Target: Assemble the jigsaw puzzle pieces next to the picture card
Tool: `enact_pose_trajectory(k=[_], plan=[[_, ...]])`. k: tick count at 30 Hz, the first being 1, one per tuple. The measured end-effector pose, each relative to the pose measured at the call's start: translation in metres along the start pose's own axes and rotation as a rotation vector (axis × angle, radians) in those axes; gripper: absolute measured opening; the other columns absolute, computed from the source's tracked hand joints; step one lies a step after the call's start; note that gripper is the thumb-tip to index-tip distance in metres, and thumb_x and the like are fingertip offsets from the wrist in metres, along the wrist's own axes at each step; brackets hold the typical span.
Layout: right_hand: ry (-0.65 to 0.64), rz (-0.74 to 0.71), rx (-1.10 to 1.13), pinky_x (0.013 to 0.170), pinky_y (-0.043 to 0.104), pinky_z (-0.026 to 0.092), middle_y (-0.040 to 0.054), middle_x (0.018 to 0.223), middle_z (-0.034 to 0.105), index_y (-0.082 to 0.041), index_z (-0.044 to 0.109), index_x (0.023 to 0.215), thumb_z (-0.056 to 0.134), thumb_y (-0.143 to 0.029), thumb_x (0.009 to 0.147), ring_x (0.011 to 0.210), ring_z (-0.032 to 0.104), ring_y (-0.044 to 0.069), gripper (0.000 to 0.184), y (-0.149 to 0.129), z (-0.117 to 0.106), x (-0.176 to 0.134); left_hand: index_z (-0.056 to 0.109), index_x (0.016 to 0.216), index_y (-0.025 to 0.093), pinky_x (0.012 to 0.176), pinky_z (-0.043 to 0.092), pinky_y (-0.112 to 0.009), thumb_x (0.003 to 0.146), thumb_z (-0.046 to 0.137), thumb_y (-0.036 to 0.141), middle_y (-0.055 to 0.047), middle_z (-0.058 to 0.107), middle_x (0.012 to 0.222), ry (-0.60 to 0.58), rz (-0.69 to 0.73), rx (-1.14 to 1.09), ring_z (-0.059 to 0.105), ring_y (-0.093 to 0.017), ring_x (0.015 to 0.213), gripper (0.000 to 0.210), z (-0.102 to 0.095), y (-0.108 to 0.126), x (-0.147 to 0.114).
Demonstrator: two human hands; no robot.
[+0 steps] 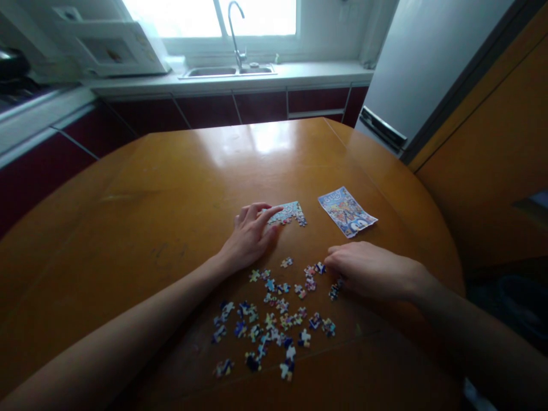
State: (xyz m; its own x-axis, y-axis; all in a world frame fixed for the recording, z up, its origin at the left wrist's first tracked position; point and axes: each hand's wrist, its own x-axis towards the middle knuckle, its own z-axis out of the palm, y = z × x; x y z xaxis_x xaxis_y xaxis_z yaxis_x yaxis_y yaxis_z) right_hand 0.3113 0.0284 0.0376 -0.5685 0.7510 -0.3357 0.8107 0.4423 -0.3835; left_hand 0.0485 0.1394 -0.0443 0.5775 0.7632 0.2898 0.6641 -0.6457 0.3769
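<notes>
1. Position: From my remote station I see a small joined puzzle section (289, 211) lying flat on the wooden table (171, 182), beyond the scattered loose pieces (304, 338).
2. Left hand: The left hand (252, 234) lies at the section's left end, index finger extended over it, thumb apart. I record no closed grip here.
3. Right hand: The right hand (372, 268) is low over the table, fingers curled, beside the loose pieces at the right of the spread. I cannot tell whether it pinches one.
4. Done: One block is joined. Its far edge looks straight; its near edge is jagged.
5. Left: Dozens of pieces remain unjoined, some overlapping. I judge the work to be at an early to middle stage.
6. Reference: A printed sheet (347, 212) lies to the right of the section, apart from it.
7. Obscured: The left hand covers part of the section; the right fingertips are hidden from me. Prints on individual pieces are too small to read, and overlap prevents a firm count. Both forearms are cut off by the frame.
</notes>
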Motion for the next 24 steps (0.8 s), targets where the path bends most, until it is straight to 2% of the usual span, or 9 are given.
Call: enact_pose_trajectory(k=[7,11,16,20,24], plan=[[-0.032,-0.041,-0.011,0.069,0.027,0.041,0.0064,0.091,0.072,-0.018,0.068,0.084,0.058,-0.008,0.077,0.08,0.066,0.019,0.016,0.002,0.0,0.001,0.051,0.138,0.03,0.108,0.038,-0.048,0.1,0.05,0.035,-0.007,0.053,0.132,0.026,0.007,-0.002,0.044,-0.028,0.124,0.038,0.001,0.0,-0.001],[-0.059,-0.026,-0.011,0.061,0.026,0.037,0.004,0.079,0.071,-0.018,0.066,0.077,0.06,-0.009,0.076,0.07,0.063,0.017,0.011,0.004,-0.003,0.002,0.053,0.135,0.028,0.108,0.038,-0.05,0.1,0.05,0.035,-0.008,0.054,0.131,0.03,-0.001,-0.004,0.044,-0.028,0.124,0.036,0.002,0.0,-0.001],[-0.067,-0.047,0.141,0.06,0.025,0.038,0.0024,0.078,0.071,-0.019,0.071,0.084,0.061,-0.007,0.076,0.068,0.062,0.015,0.017,0.013,-0.01,0.005,0.054,0.133,0.027,0.109,0.038,-0.049,0.1,0.051,0.035,-0.008,0.054,0.131,0.03,-0.002,-0.004,0.044,-0.028,0.125,0.034,0.001,0.0,0.0],[0.076,-0.095,0.365,0.07,0.025,0.046,0.0052,0.088,0.075,-0.017,0.076,0.092,0.056,-0.008,0.084,0.077,0.066,0.015,0.024,0.022,-0.01,0.014,0.055,0.132,0.026,0.108,0.038,-0.049,0.1,0.051,0.034,-0.008,0.055,0.129,0.032,-0.013,-0.015,0.044,-0.028,0.124,0.033,0.0,0.002,0.0],[0.298,-0.004,0.557,0.065,0.026,0.048,0.0064,0.083,0.076,-0.015,0.077,0.09,0.06,-0.016,0.086,0.072,0.065,0.015,0.018,0.027,-0.002,0.028,0.056,0.132,0.025,0.108,0.038,-0.049,0.1,0.051,0.033,-0.008,0.055,0.128,0.029,-0.025,-0.02,0.044,-0.028,0.124,0.033,-0.001,0.004,0.0]])
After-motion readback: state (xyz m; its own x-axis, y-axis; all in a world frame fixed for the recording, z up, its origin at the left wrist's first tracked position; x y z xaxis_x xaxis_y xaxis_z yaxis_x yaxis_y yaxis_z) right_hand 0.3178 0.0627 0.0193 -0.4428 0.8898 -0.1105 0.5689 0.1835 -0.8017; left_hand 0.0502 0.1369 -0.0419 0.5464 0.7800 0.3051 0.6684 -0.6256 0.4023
